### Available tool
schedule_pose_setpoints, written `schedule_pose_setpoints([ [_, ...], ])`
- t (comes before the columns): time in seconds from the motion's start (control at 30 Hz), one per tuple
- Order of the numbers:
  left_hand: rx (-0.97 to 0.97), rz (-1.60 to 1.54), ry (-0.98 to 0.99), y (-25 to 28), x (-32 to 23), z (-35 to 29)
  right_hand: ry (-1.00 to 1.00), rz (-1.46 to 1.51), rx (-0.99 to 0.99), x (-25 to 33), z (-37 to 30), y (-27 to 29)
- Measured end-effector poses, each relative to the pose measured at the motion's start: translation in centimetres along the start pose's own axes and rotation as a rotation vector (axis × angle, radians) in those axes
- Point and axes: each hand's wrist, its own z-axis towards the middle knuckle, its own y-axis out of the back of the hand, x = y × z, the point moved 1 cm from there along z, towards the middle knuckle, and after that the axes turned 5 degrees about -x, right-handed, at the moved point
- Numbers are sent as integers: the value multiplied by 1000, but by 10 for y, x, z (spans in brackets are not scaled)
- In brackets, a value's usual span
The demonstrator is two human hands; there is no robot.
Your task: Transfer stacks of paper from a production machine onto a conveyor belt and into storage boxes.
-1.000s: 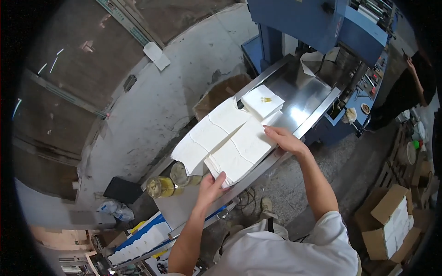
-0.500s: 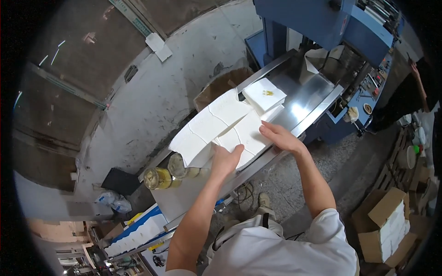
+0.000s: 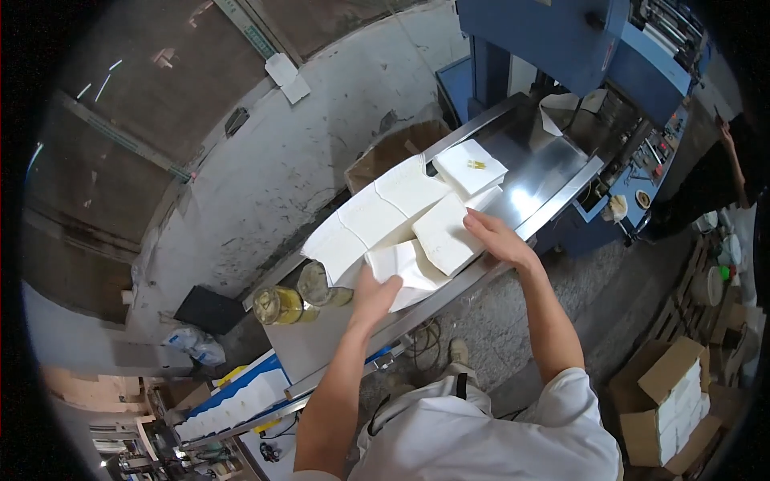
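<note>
On the metal table, a near row of white paper has parted into two pieces: a stack of white paper (image 3: 447, 231) on the right, lying tilted, and a bent white bundle (image 3: 407, 266) on the left. My left hand (image 3: 374, 298) is closed on the bundle's left end, thumb on top, other fingers mostly hidden. Against the right end of the stack, my right hand (image 3: 499, 239) presses its fingers, thumb out of sight. Behind them runs a longer row of white paper stacks (image 3: 375, 207). A squarer white stack (image 3: 470, 163) with small yellow pieces on top sits at the far right end.
Two glass jars (image 3: 277, 305) with yellowish contents stand left of the paper. A blue machine (image 3: 553, 40) rises at the table's far end. Behind the table is a brown carton (image 3: 393, 152). An open box (image 3: 672, 401) of white packs lies on the floor right; another person (image 3: 710, 180) stands beyond.
The near row has split: its right stack now tilts up apart from the left bundle. My left hand has shifted slightly left and down; my right stays at the right end.
</note>
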Motion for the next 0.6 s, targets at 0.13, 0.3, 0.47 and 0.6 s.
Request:
schedule_pose_setpoints([
  [0.13,39,-317,23,51,26,-26,-68,39,-39,-8,5,-2],
  [0.3,89,-588,98,123,48,-61,133,62,-239,-19,16,5],
  [0.47,-23,-691,202,192,95,-105,528,-176,-573,51,-61,-61],
  [0.6,-87,-583,222,253,102,-141,481,-83,36,76,-108,-188],
])
